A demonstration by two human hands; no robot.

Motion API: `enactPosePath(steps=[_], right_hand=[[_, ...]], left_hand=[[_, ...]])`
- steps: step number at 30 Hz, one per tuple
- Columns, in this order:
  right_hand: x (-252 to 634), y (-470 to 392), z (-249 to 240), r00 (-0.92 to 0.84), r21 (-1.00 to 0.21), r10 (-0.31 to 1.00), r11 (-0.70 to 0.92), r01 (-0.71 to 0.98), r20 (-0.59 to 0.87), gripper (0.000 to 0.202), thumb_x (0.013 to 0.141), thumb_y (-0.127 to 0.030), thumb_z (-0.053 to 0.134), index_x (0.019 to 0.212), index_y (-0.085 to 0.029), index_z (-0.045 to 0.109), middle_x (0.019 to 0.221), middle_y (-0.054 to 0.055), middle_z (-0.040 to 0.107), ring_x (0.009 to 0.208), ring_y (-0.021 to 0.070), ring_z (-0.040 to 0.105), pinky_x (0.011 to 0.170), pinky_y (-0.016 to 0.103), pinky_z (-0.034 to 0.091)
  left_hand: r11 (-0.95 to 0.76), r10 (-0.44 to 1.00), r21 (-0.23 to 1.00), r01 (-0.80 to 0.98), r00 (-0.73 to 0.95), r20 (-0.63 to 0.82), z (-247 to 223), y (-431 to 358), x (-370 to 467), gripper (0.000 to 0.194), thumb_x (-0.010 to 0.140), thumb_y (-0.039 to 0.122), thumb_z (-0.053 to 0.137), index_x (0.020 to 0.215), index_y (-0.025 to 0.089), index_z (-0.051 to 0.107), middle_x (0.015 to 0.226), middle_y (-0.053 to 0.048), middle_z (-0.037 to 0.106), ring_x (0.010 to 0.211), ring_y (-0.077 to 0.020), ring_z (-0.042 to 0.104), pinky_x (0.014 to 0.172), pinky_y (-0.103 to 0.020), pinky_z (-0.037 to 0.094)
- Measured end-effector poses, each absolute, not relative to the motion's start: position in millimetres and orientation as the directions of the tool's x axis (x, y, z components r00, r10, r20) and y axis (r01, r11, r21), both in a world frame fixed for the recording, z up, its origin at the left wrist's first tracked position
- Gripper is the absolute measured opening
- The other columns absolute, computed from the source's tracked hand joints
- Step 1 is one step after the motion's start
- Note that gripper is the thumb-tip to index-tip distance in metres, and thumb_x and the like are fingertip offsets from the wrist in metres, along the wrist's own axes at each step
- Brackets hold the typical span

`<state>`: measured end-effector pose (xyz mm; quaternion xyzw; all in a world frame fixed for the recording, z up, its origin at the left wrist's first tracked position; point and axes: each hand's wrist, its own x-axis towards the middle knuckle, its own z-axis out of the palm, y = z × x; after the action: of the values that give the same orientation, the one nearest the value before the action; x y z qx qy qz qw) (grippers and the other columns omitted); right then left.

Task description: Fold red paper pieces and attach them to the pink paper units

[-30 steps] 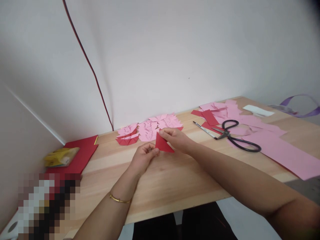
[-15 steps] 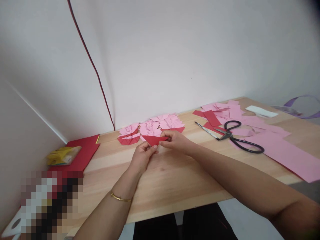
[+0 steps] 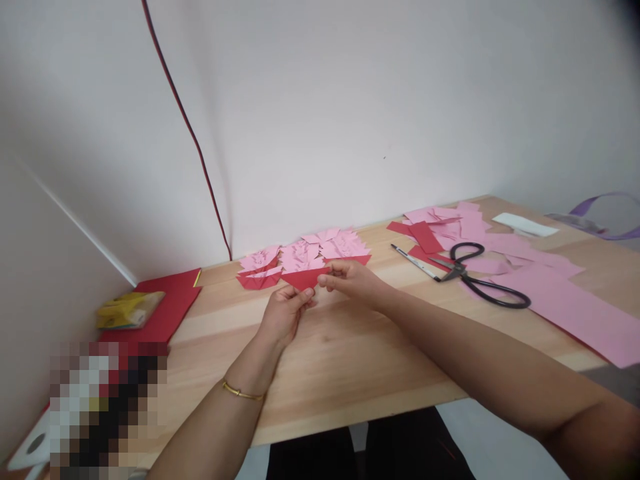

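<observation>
A small red folded paper (image 3: 303, 278) with a downward-pointing shape is between my hands, above the wooden table (image 3: 330, 353). My left hand (image 3: 286, 310) pinches its lower tip between thumb and fingers. At the paper's right end is my right hand (image 3: 347, 280), thumb and fingertips bent toward each other; whether they still grip the edge is hard to tell. Just behind, pink cut and folded papers (image 3: 345, 244) lie in a cluster against the wall, with a red folded piece (image 3: 257, 279) at its left end.
Black-handled scissors (image 3: 463, 272) lie open at the right beside a pen (image 3: 415, 262). Pink paper scraps (image 3: 445, 223) and a large pink sheet (image 3: 575, 307) spread further right. Red sheets (image 3: 183, 300) carry a yellow packet (image 3: 131, 310) at the left. A cable (image 3: 200, 153) hangs down the wall.
The red paper shows more of its face and sits level now. My right fingers have loosened and shifted slightly along its right end. My left hand keeps its pinch.
</observation>
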<state>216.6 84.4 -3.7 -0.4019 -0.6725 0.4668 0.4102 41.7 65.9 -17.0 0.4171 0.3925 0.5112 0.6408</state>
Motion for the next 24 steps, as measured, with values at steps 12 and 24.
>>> enactPosePath(steps=[12,24], right_hand=[[216.0,81.9,-5.7,-0.409,-0.968,0.906,0.189,0.167,0.106,0.023,0.072,-0.037,0.065,0.076,-0.015,0.064,0.060,-0.002,0.056,0.056,0.0091,0.048,0.053,0.021,0.035],[213.3,85.1,-10.1,-0.422,-0.963,0.898,0.214,0.166,0.127,0.041,0.086,-0.049,0.047,0.081,-0.014,0.068,0.076,0.006,0.068,0.070,0.0130,0.061,0.071,0.027,0.047]], left_hand=[[-0.002,1.000,0.902,-0.432,0.010,0.006,-15.6,70.6,38.8,0.023,0.061,0.024,0.078,0.065,0.015,0.057,0.060,0.003,0.058,0.056,-0.0065,0.053,0.062,-0.021,0.045],[0.033,0.999,0.845,-0.533,0.004,-0.036,-9.1,73.0,34.0,0.021,0.067,0.031,0.073,0.075,0.017,0.060,0.077,-0.001,0.065,0.070,-0.0109,0.058,0.064,-0.024,0.047]])
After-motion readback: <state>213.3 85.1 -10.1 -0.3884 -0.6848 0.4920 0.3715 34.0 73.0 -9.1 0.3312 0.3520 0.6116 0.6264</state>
